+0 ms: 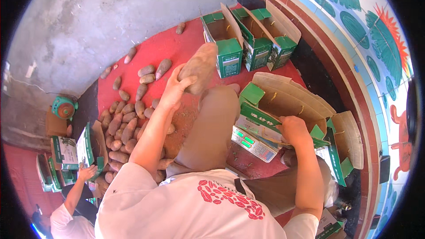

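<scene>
My left hand (177, 90) is closed around the lower end of a large brown taro (200, 66), raised above my knee and tilted up to the right. My right hand (292, 129) grips the near edge of an open green cardboard box (292, 99), its fingertips curled over the rim and partly hidden. That box rests on a digital scale (254, 145) with lit green displays. The bottom of the box is mostly hidden. To the left, a heap of similar taros (126, 128) lies on red floor covering.
Several open green boxes (230, 57) stand at the back. Another box (338, 146) leans beside my right arm. At the left, a co-worker's hand (87, 171) touches a green box (86, 144). A green fan (64, 107) stands by the grey wall. Loose taros (146, 71) lie beyond the heap.
</scene>
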### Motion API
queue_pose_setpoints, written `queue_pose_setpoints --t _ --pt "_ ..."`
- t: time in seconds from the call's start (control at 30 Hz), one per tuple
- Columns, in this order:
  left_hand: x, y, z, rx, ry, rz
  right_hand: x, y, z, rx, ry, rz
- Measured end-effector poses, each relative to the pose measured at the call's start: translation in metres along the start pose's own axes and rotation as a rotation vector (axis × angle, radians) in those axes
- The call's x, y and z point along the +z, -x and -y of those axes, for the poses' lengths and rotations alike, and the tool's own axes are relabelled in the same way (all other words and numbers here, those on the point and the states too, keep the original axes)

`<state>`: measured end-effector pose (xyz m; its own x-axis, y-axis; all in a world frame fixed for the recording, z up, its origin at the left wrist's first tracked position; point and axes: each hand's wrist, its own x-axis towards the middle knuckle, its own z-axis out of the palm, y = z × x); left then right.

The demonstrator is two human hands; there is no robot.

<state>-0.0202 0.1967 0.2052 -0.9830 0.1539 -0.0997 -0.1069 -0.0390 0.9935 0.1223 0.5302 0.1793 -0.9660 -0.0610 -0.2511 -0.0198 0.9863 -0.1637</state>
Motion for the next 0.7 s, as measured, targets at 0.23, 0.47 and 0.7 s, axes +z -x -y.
queue_pose_setpoints --t 0.23,0.47,0.7 --pt "0.083 -0.005 -0.009 0.11 -0.141 0.365 0.003 0.0 0.001 -0.018 0.035 -0.002" --pt "0.167 0.001 0.019 0.371 -0.776 0.459 0.015 0.002 -0.001 -0.052 0.066 -0.054" --pt "0.196 0.0 0.055 0.382 -1.09 0.665 0.016 0.004 -0.003 -0.055 0.077 -0.031"
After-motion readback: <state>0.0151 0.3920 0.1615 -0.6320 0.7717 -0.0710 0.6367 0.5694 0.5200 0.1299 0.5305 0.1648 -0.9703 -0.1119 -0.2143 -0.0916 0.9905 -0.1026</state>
